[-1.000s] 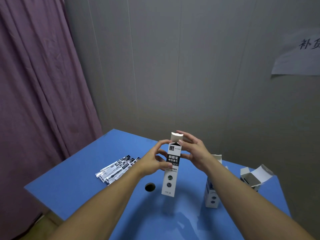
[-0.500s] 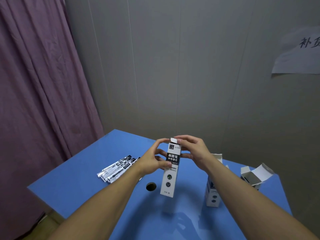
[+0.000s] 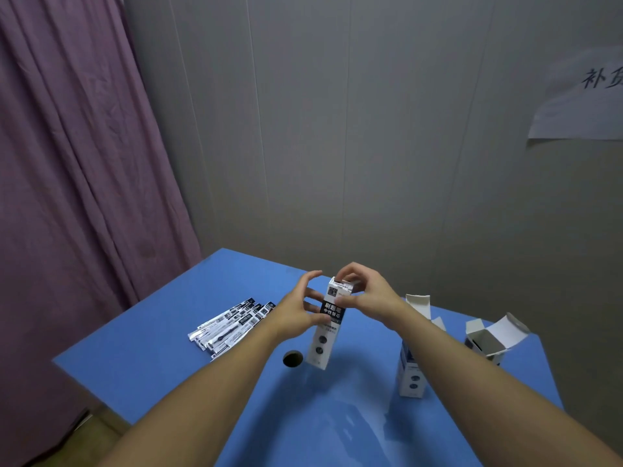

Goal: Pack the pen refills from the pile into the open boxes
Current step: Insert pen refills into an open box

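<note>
Head view showed both hands around a tall refill box (image 3: 326,326) held upright above the blue table (image 3: 161,358): left hand (image 3: 296,311) gripped its middle, right hand (image 3: 365,294) pinched its top flap. Refill pile (image 3: 232,323) lay left; two open boxes (image 3: 413,369) (image 3: 488,338) stood right.

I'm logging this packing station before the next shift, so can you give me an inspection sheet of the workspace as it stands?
Surface: blue table with a round hole near its middle.
Job's things: pile of pen refills lying on the table's left; held box upright, top flap folded down; second box standing with flap up; third box open at the right edge.
Clutter: nothing seen.
Hands: left hand grips the held box's side; right hand pinches its top.
Cables: nothing seen.
Surroundings: purple curtain on the left, grey panelled wall, paper notice on it.
</note>
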A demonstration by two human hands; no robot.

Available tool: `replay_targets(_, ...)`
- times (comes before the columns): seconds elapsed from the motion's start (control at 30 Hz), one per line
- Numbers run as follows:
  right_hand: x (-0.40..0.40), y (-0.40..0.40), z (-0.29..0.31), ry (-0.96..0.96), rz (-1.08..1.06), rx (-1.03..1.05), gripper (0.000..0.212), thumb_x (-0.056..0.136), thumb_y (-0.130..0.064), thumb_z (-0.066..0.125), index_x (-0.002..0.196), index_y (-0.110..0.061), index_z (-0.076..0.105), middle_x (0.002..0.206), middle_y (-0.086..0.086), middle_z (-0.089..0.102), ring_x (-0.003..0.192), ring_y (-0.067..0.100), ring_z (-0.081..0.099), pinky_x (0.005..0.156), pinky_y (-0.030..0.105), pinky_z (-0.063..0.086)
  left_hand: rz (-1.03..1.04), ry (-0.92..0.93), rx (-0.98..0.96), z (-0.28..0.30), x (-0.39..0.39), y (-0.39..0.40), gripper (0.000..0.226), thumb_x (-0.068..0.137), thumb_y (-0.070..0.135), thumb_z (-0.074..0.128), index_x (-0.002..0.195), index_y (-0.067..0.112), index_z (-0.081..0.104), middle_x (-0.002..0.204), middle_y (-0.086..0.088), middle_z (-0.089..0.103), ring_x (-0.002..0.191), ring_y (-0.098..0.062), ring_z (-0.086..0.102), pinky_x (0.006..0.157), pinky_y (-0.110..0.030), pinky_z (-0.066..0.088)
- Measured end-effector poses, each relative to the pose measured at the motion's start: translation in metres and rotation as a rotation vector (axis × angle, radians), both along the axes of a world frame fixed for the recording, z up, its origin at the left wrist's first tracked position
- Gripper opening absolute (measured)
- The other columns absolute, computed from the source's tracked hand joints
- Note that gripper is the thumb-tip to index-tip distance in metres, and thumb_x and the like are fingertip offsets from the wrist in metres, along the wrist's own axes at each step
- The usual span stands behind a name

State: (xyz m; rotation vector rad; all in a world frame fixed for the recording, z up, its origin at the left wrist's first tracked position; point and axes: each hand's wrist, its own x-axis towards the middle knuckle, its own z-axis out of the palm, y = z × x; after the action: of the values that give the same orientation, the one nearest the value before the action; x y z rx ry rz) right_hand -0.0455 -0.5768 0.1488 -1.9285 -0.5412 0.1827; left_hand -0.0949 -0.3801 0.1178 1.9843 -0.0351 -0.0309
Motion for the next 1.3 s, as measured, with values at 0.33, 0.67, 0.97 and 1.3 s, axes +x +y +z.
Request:
replay_targets(0.33,0.022,0.01,-0.023,-0.103,-0.208,-0.236,0.043,0.073,0.002,0.073,0.103,-0.02,0.051,0.104,0.001,0.062,0.091,0.02,0.06,0.067,0.027,0.048,0.109,0.098,0.533,-0.04,-0.016,0.045,0.07,0.091,0.018,0.067,0.151,0.028,0.032,0.143,0.0,0.048,0.125,-0.02,0.049,0.098,-0.032,0.044)
replay_targets(0.67,0.032,0.017,-0.04,-0.055,-0.181,-0.411,0.069,0.083,-0.011,0.073,0.141,-0.014,0.036,0.128,0.007,0.056,0.1,0.019,0.052,0.078,0.028,0.043,0.176,0.156,0.749,-0.054,-0.016,0.078,0.058,0.092,0.021,0.058,0.147,0.019,0.04,0.146,-0.006,0.048,0.131,-0.024,0.05,0.105,-0.038,0.045)
replay_targets(0.97,0.007,0.027,-0.015,-0.579,-0.073,-0.626,0.058,0.089,-0.016,0.056,0.143,-0.008,0.037,0.14,0.009,0.044,0.128,0.028,0.039,0.102,0.034,0.039,0.281,0.189,0.904,-0.045,-0.045,0.099,0.051,0.089,0.024,0.056,0.138,0.015,0.047,0.141,-0.006,0.051,0.13,-0.026,0.048,0.104,-0.04,0.044)
replay_targets(1.3,-0.047,0.069,-0.032,-0.507,0.258,-0.871,0.037,0.09,-0.024,0.057,0.122,-0.01,0.046,0.123,0.009,0.05,0.114,0.029,0.051,0.081,0.039,0.048,0.468,0.232,0.981,-0.039,-0.118,0.118,0.045,0.09,0.031,0.052,0.133,0.018,0.05,0.135,-0.003,0.053,0.124,-0.026,0.052,0.098,-0.042,0.048)
